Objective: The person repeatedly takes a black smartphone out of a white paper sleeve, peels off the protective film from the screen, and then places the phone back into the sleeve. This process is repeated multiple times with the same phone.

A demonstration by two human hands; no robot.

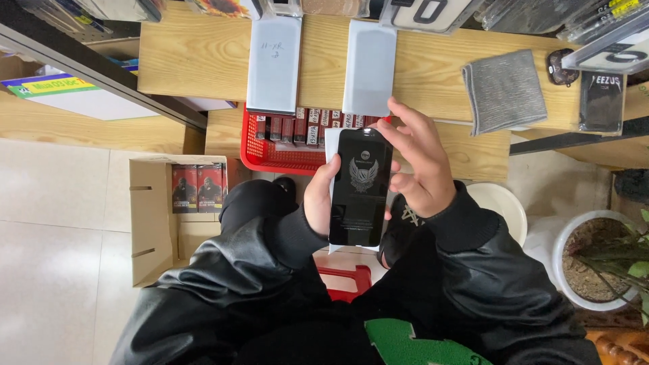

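A flat black package [359,186] with a silver winged emblem, backed by a white sleeve, is held upright in front of me. My left hand [318,200] grips its left edge, thumb on the front. My right hand [416,162] touches its top right corner with fingers spread over the edge. Both arms wear black leather sleeves. Below the package my dark lap and a red stool [346,278] show.
A red basket [263,150] of small boxes sits on the wooden bench [189,54]. Two white flat sleeves [274,62] lie above it, a grey cloth [504,89] to the right. A cardboard box [150,223] stands left, a potted plant [602,260] right.
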